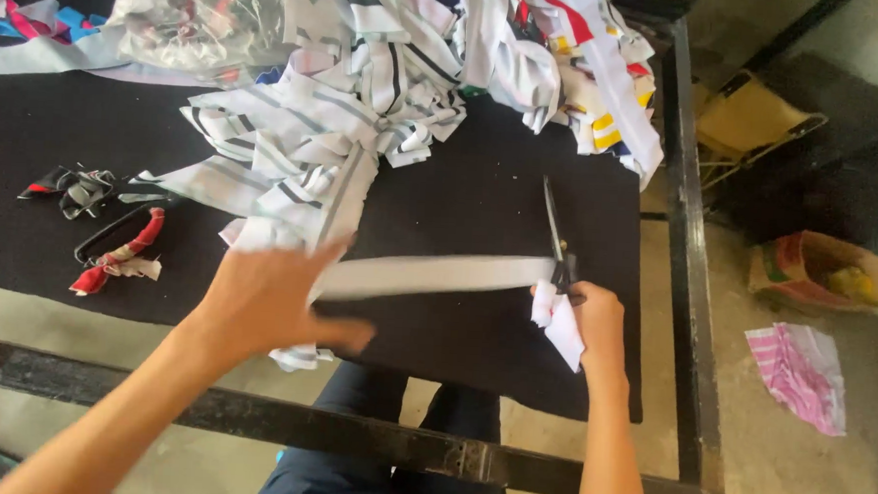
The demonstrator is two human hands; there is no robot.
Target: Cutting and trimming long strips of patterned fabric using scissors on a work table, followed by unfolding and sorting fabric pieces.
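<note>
Here, left hand (266,303) pinches a limp, light fabric strip (438,275) taut; right hand (595,320) is clamped on scissors (557,238) at its far end. Best gripped near the cut.

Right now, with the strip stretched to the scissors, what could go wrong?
The left hand is motion-blurred while it pulls the grey fabric strip taut; a jerk could skew the cut. The right hand also clutches a white scrap beside the scissors, which might catch in the blades. The striped fabric pile overlaps the strip and could drag along.
</note>
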